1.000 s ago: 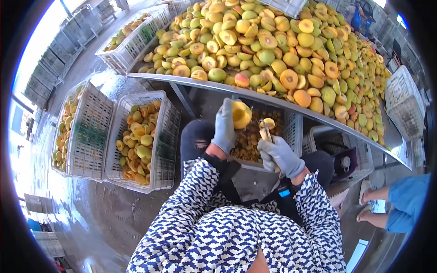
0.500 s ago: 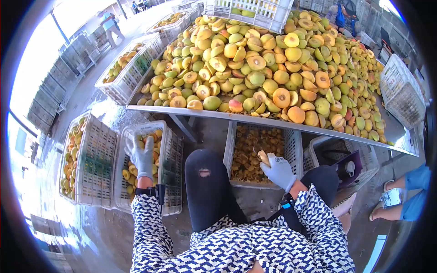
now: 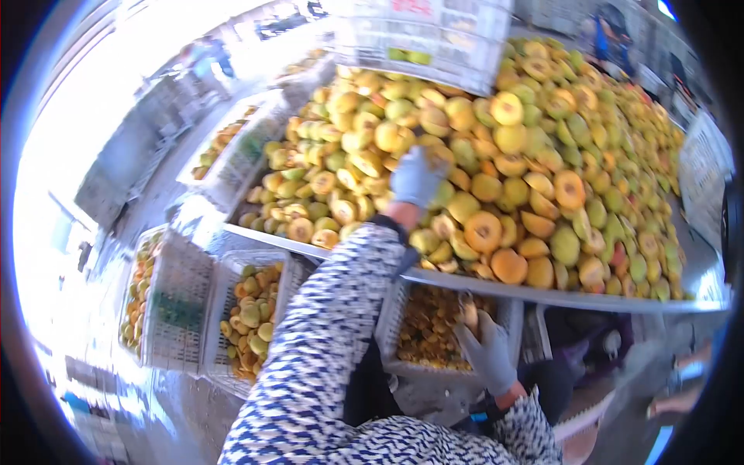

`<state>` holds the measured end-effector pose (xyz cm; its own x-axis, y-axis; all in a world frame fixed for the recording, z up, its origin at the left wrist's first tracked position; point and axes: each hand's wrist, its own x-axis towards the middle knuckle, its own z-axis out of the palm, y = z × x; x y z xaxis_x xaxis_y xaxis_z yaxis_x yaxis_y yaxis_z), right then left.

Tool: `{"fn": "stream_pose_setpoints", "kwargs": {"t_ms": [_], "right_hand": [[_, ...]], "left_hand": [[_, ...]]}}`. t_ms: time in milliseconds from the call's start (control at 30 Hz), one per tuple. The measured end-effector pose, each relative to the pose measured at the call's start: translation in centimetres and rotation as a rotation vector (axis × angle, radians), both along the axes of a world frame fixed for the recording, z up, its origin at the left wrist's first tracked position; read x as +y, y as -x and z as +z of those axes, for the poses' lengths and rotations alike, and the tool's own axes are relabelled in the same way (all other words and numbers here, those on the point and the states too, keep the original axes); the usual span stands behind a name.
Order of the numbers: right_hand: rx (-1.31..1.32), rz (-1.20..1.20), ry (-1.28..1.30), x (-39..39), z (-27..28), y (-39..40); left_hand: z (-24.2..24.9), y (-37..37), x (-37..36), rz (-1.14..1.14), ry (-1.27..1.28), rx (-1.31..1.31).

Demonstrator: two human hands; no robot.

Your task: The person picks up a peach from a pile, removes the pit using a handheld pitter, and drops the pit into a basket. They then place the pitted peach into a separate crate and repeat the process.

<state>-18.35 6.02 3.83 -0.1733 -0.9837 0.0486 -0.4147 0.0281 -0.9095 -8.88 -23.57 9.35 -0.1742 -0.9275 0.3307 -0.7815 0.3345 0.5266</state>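
Observation:
My gloved left hand [image 3: 418, 178] reaches onto the heap of halved yellow peaches [image 3: 484, 190] on the metal-edged table. Its fingertips are among the fruit, blurred, and I cannot tell whether they grip a half. Lower down, my gloved right hand [image 3: 488, 353] is closed around a small wooden-handled pitting tool [image 3: 467, 310] with a metal loop at its tip. That hand is over the right part of a crate of brown peach pits [image 3: 422, 329] under the table edge. At left, a white crate [image 3: 209, 318] holds more peach halves.
Another full crate [image 3: 178, 302] stands farther left. A white crate [image 3: 422, 43] rests on the far side of the heap, and one more [image 3: 705, 182] leans at the right. The table's metal edge [image 3: 620, 302] runs between me and the peaches. A person's legs [image 3: 682, 380] show at right.
My left hand has moved from above the left crate up and right into the peach heap. My right hand keeps the tool, now pointing more upright. The view has tilted up.

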Motion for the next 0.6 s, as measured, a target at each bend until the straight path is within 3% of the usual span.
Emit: {"fn": "stream_pose_setpoints", "kwargs": {"t_ms": [33, 67, 100, 267, 333, 400, 467, 567, 600], "right_hand": [[-0.039, -0.024, -0.082, -0.2, 1.1, -0.1], [-0.046, -0.021, 0.128, -0.6, -2.1, 0.1], [-0.135, 0.039, 0.012, -0.4, 0.0, 0.1], [-0.217, -0.012, -0.054, 0.4, -0.2, 0.0], [-0.219, -0.03, -0.054, 0.6, 0.2, -0.4], [-0.257, -0.043, -0.064, 1.0, 0.8, -0.9], [-0.292, -0.051, -0.073, 1.1, 1.5, -1.3], [-0.444, -0.084, -0.201, 0.9, 0.4, -2.1], [-0.244, -0.026, 0.111, 0.0, -2.0, -2.4]], "left_hand": [[-1.1, 1.6, -0.3, 0.127, 0.083, -0.079], [-0.8, 2.0, -0.6, 0.18, 0.012, -0.055], [-0.9, 2.2, -0.4, 0.199, 0.066, 0.023], [1.0, -0.3, 1.3, 0.063, 0.149, 0.265], [2.2, -2.5, 1.8, -0.122, 0.025, 0.438], [3.0, -4.8, 4.3, -0.383, -0.175, 0.988], [5.3, -8.2, 9.5, -0.304, -0.504, 0.968], [-0.1, -10.8, 15.7, -0.335, -0.542, 0.96], [-1.6, -11.5, 18.0, -0.313, -0.613, 0.905]]}}
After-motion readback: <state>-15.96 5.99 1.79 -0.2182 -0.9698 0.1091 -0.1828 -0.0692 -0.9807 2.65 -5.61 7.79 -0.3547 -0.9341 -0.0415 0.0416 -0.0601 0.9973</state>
